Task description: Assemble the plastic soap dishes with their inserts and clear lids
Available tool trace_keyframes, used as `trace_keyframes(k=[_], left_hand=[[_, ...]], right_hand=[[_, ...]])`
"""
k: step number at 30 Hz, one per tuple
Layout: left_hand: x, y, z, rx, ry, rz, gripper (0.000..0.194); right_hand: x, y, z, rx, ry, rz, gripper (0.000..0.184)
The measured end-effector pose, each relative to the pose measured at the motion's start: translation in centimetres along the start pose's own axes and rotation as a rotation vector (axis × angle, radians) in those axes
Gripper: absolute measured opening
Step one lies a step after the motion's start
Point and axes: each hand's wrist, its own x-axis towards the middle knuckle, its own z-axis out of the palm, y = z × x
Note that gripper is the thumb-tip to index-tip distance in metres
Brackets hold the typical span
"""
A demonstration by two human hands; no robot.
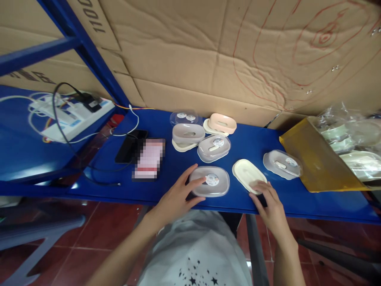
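Note:
My left hand (181, 195) spans the left end of a grey soap box (218, 186) with a clear lid. Its index finger rests by the round sticker on top, while thumb and another finger touch the sides. Between the thumb and fingers of my right hand (269, 202) is the near end of a cream soap dish base (248, 172), lying flat on the blue table. Right of it sits another lidded grey soap box (282, 163). Behind my left hand's box is a further lidded soap box (214, 148).
A grey dish (188, 133) and a peach dish (223, 123) sit on cream bases, near a clear lid (181, 117). Phones (131, 146) and a power strip (77, 119) are left. At right, a yellow-brown box (312, 159) holds wrapped dishes. Cardboard (184, 59) stands behind.

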Motion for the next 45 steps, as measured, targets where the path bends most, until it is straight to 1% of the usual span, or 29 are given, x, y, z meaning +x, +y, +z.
trace_keyframes(k=[2,4,6,8,10,11,13,15,17,20,24,28,33,35,39,41,45], left_hand=[[0.0,-0.1,-0.2,-0.046,0.027,0.006,0.054],[0.0,-0.1,-0.6,-0.091,0.088,0.030,0.057],[0.0,0.1,-0.8,-0.120,0.156,0.056,0.059],[0.1,0.2,-0.9,-0.127,0.185,0.074,0.060],[0.2,0.4,-0.8,-0.120,0.156,0.089,0.059],[0.3,0.4,-0.6,-0.112,0.127,0.097,0.059],[0.5,0.6,-0.2,-0.095,0.070,0.110,0.059],[0.9,0.8,0.2,-0.084,0.025,0.113,0.060],[1.6,1.1,0.4,-0.087,-0.006,0.112,0.061],[2.9,1.5,0.7,-0.096,-0.052,0.113,0.059],[4.0,1.7,1.0,-0.104,-0.095,0.118,0.060],[3.8,1.3,1.2,-0.097,-0.117,0.113,0.063],[3.4,1.2,1.3,-0.074,-0.112,0.146,0.067],[3.4,1.1,1.3,-0.061,-0.109,0.167,0.069],[3.2,0.9,1.1,-0.025,-0.105,0.188,0.072],[3.0,0.9,0.9,-0.004,-0.116,0.183,0.072],[3.0,0.9,0.7,0.002,-0.127,0.177,0.073]], right_hand=[[0.2,-0.3,0.1,0.016,-0.015,-0.013,0.019],[0.4,-0.9,0.4,0.048,-0.054,-0.041,0.021],[0.8,-1.8,0.9,0.076,-0.113,-0.092,0.022],[1.2,-2.8,1.4,0.097,-0.155,-0.146,0.022],[1.5,-3.6,1.8,0.108,-0.137,-0.162,0.026],[1.7,-4.0,1.9,0.111,-0.109,-0.147,0.031],[1.8,-4.3,1.9,0.113,-0.048,-0.094,0.051],[1.9,-4.4,1.8,0.113,-0.036,-0.066,0.072],[1.9,-4.3,1.7,0.108,-0.067,-0.079,0.080],[2.2,-3.8,1.7,0.099,-0.132,-0.079,0.077],[2.3,-3.3,1.8,0.107,-0.161,-0.046,0.071],[2.1,-3.4,1.8,0.129,-0.168,-0.050,0.071],[1.9,-3.8,1.9,0.112,-0.127,-0.101,0.075],[1.8,-3.8,1.9,0.082,-0.102,-0.147,0.075],[1.4,-3.9,2.0,0.005,-0.064,-0.283,0.071],[1.2,-4.0,2.1,-0.010,-0.060,-0.317,0.071],[1.2,-4.0,2.1,0.020,-0.059,-0.301,0.071]])
